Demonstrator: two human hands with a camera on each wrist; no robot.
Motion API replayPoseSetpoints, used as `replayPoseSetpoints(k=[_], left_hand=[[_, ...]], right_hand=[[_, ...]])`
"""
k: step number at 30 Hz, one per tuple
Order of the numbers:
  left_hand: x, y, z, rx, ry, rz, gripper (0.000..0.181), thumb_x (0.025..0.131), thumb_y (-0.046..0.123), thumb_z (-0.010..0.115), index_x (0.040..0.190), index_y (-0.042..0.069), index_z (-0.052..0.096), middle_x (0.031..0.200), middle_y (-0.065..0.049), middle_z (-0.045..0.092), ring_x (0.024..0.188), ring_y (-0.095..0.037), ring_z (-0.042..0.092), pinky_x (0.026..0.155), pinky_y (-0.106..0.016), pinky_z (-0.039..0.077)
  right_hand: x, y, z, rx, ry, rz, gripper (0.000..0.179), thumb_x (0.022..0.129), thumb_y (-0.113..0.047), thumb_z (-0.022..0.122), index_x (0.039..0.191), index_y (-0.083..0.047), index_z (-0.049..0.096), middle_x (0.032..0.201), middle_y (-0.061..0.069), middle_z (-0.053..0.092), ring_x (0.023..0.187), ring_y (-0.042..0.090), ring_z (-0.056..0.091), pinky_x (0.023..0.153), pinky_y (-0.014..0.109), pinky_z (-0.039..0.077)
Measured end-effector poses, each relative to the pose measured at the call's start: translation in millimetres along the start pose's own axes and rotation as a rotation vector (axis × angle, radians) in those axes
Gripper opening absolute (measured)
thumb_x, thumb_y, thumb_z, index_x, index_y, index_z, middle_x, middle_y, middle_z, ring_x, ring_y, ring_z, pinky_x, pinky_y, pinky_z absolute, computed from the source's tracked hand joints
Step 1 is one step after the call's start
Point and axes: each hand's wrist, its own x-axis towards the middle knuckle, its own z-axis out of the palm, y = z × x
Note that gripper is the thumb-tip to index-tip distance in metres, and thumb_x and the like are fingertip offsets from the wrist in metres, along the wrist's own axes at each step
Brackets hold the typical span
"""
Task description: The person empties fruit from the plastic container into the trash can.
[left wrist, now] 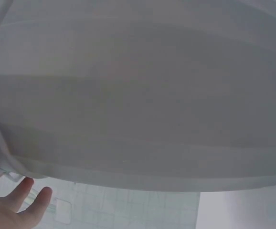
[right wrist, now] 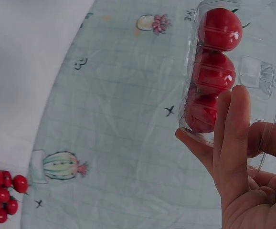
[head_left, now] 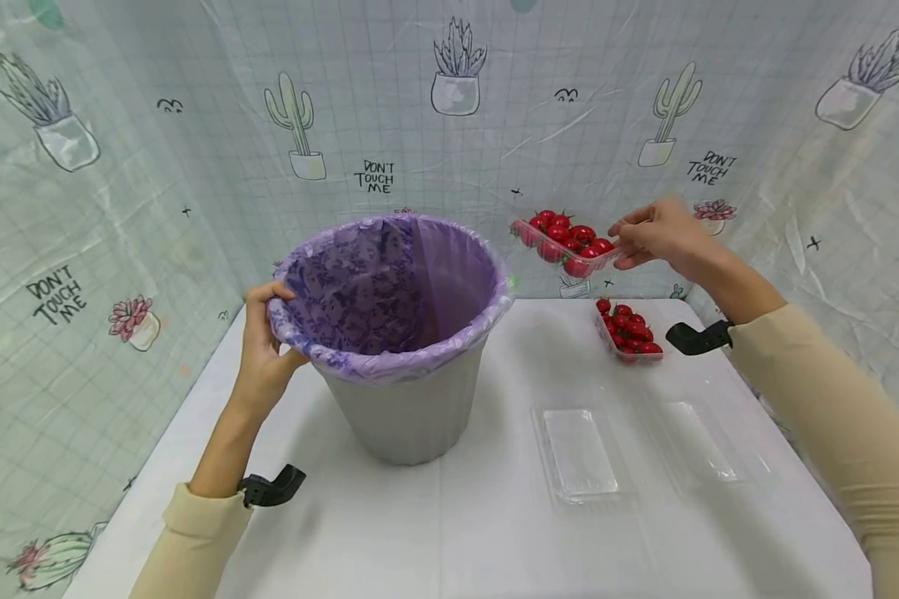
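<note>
A grey trash can (head_left: 412, 420) stands on the table, lined with a purple patterned bag (head_left: 389, 366) folded over its rim. My left hand (head_left: 264, 358) grips that rim at the left side; in the left wrist view the can's wall fills most of the picture and some fingers (left wrist: 37, 202) show at its edge. Up in the air right of the can, my right hand (head_left: 667, 237) pinches one end of a clear plastic punnet of cherry tomatoes (head_left: 558, 237), which slants slightly. Through its clear wall, red tomatoes (right wrist: 217, 74) are visible close up in the right wrist view.
Another punnet of cherry tomatoes (head_left: 629, 329) sits at the table's back right. Two clear plastic pieces, a nearer-left one (head_left: 580, 453) and a fainter right one (head_left: 697, 441), lie in front of it. A printed curtain (head_left: 457, 166) surrounds the white table (head_left: 494, 532).
</note>
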Motion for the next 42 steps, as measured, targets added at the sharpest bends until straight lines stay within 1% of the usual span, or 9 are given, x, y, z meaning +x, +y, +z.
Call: replayPoseSetpoints(k=[7,13,16,20,25,27,33,38,42], left_hand=[[0.0,0.5,0.3,-0.006,0.006,-0.011,0.079,0.082,0.046,0.086,0.130,0.003,0.040,0.131,-0.008,0.042,0.116,-0.022,0.047,0.100,-0.025,0.038],[-1.1,1.0,0.6,-0.010,0.013,-0.020,0.089,0.080,0.050,0.087,0.129,-0.004,0.036,0.131,-0.009,0.043,0.116,-0.023,0.047,0.099,-0.026,0.039],[-1.2,1.4,0.7,-0.005,0.012,-0.019,0.088,0.080,0.050,0.087,0.130,-0.003,0.036,0.131,-0.010,0.043,0.116,-0.023,0.047,0.099,-0.026,0.039],[-1.1,1.3,0.7,-0.006,0.010,-0.016,0.084,0.080,0.050,0.086,0.130,0.002,0.039,0.132,-0.010,0.043,0.116,-0.023,0.047,0.099,-0.026,0.039],[-1.0,1.4,0.7,-0.002,0.012,-0.013,0.086,0.079,0.051,0.087,0.130,0.001,0.039,0.132,-0.010,0.043,0.116,-0.023,0.047,0.099,-0.025,0.039],[-1.2,1.3,0.8,-0.001,0.011,-0.012,0.089,0.078,0.051,0.087,0.131,-0.001,0.038,0.132,-0.011,0.043,0.116,-0.023,0.047,0.099,-0.025,0.039],[-1.0,1.6,1.8,0.002,0.013,-0.014,0.090,0.078,0.051,0.088,0.131,-0.001,0.037,0.134,-0.011,0.042,0.117,-0.023,0.047,0.100,-0.025,0.039],[-1.9,3.0,2.0,0.001,0.012,-0.015,0.087,0.079,0.050,0.087,0.131,0.001,0.039,0.133,-0.010,0.042,0.116,-0.023,0.047,0.100,-0.025,0.039],[-2.3,3.9,2.8,0.000,0.013,-0.013,0.088,0.079,0.050,0.087,0.130,-0.001,0.038,0.133,-0.011,0.042,0.116,-0.023,0.047,0.100,-0.025,0.039]], right_hand=[[-4.0,-25,-10,-0.011,-0.013,-0.010,0.049,0.107,-0.020,0.054,0.146,0.010,0.049,0.114,-0.002,0.068,0.071,0.012,0.074,0.069,0.026,0.061],[-6.0,-44,-12,-0.026,-0.026,-0.048,0.047,0.107,-0.020,0.054,0.143,0.009,0.052,0.100,-0.006,0.073,0.070,0.014,0.074,0.069,0.026,0.061],[-6.7,-53,-12,-0.030,-0.035,-0.064,0.045,0.106,-0.019,0.055,0.142,0.008,0.054,0.098,-0.006,0.075,0.069,0.015,0.075,0.068,0.027,0.061],[-7.5,-66,-10,-0.036,-0.053,-0.078,0.046,0.106,-0.019,0.057,0.143,0.007,0.053,0.103,-0.005,0.075,0.070,0.016,0.075,0.069,0.028,0.062],[-10.2,-79,-5,-0.035,-0.065,-0.107,0.046,0.105,-0.016,0.059,0.144,0.006,0.054,0.116,-0.001,0.073,0.070,0.016,0.075,0.070,0.029,0.062],[-12.0,-84,-3,-0.038,-0.072,-0.127,0.045,0.104,-0.014,0.059,0.143,0.007,0.054,0.114,-0.001,0.073,0.070,0.016,0.074,0.070,0.029,0.062],[-13.3,-94,3,-0.054,-0.085,-0.168,0.042,0.102,-0.014,0.061,0.140,0.004,0.059,0.092,-0.002,0.077,0.068,0.017,0.074,0.069,0.029,0.062],[-12.8,-100,8,-0.057,-0.090,-0.190,0.042,0.101,-0.014,0.063,0.140,0.002,0.061,0.094,-0.002,0.077,0.068,0.018,0.074,0.069,0.028,0.061],[-14.2,-105,12,-0.076,-0.082,-0.204,0.043,0.101,-0.014,0.063,0.142,-0.002,0.060,0.097,0.000,0.078,0.067,0.018,0.073,0.070,0.027,0.061]])
